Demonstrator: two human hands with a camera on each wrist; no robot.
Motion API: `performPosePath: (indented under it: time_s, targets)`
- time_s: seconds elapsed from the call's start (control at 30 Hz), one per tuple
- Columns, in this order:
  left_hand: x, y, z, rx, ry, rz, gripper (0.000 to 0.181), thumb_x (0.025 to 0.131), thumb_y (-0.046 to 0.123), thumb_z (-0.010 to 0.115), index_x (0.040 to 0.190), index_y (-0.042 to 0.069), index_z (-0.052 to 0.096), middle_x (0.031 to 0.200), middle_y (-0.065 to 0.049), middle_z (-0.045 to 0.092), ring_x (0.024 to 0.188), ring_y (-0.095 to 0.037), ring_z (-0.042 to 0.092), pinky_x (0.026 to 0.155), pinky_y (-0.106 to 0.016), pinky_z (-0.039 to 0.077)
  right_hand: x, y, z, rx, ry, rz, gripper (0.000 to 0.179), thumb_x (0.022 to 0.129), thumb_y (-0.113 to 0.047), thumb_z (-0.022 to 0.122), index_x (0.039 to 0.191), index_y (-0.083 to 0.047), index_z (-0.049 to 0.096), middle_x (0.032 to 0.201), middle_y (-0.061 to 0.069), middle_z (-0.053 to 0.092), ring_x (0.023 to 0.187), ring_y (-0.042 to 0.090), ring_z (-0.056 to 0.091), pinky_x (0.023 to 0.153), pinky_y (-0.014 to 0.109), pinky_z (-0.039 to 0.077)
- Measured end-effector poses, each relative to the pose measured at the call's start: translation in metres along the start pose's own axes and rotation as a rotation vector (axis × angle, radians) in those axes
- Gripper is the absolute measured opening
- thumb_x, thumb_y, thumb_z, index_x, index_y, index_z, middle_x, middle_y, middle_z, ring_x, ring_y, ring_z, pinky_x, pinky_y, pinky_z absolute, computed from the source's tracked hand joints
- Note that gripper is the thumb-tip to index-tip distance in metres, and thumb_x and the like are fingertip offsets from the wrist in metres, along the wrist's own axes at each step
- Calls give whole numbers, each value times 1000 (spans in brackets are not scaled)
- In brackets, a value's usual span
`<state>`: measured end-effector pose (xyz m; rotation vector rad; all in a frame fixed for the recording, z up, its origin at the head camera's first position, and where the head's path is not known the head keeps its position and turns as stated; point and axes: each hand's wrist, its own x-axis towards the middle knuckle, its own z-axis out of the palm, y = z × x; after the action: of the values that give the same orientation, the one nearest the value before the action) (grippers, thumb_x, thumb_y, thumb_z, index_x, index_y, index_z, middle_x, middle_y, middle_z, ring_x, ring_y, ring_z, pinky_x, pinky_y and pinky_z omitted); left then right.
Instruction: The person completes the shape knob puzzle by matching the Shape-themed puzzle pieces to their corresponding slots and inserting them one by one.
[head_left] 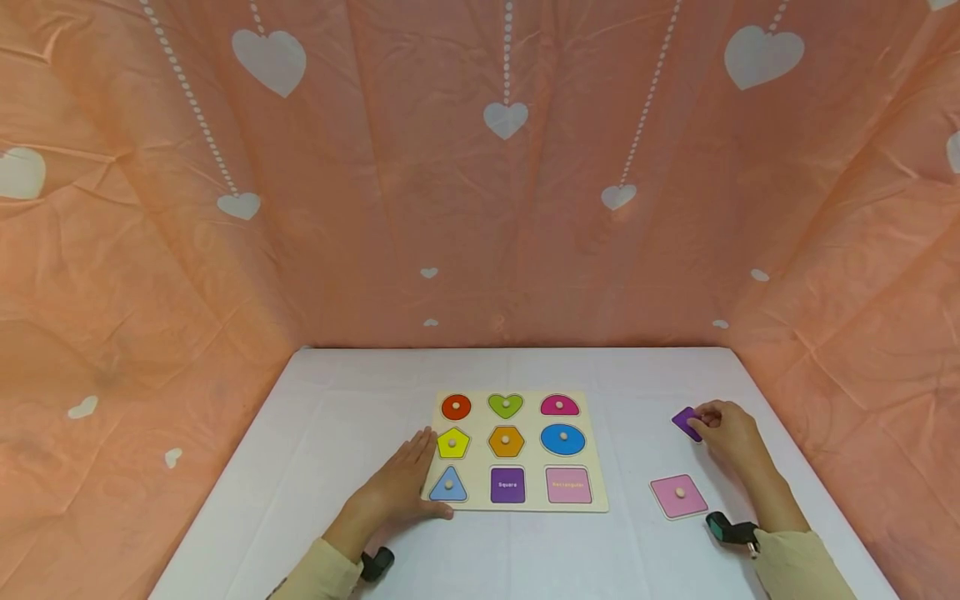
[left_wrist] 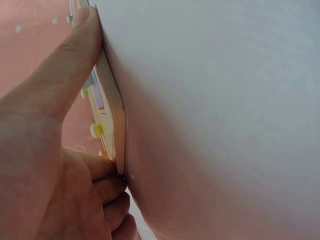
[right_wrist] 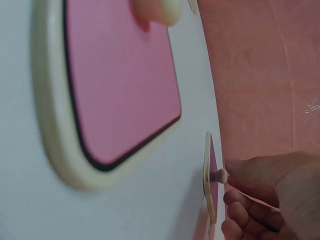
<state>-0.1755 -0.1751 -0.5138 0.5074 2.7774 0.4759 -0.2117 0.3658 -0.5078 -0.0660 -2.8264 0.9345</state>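
My right hand [head_left: 729, 432] pinches the knob of a purple square puzzle piece [head_left: 686, 422] at the right of the table. In the right wrist view that piece [right_wrist: 213, 192] stands edge-on, its small round knob at my fingertips. My left hand [head_left: 401, 479] rests at the near left corner of a wooden puzzle board [head_left: 480, 508], fingers straight along its left side and thumb at the near edge. Seven knobbed shapes sit in the board. Its purple square recess [head_left: 507, 492] and pink rectangle recess [head_left: 568, 495] show printed words.
A pink knobbed piece [head_left: 678, 496] lies on the white table [head_left: 360, 383], nearer than my right hand. An orange-pink cloth [head_left: 502, 233] with white hearts hangs behind and along both sides. Wrist cameras [head_left: 731, 531] sit below each hand.
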Motion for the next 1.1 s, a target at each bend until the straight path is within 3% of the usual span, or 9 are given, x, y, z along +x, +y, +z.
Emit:
performPosePath:
  time_s: [0.6,1.1]
  targets:
    - [-2,1,-2,-6,-1,-3,126,79,59,91,168,-2,26,178,-18,21,165,-35,19,133,-53,25,3,7,6,11,9,12,15,95,-7,76,93,6,71,80,11,68,76,21,59,66,31,47]
    - [1,-1,0,-2,1,0,126,78,58,91,168,-3,26,177,-20,22,165,-35,20,133,-51,23,4,-2,10,14,25,-11,16,96,-6,76,98,9,71,86,14,66,80,24,58,67,29,46]
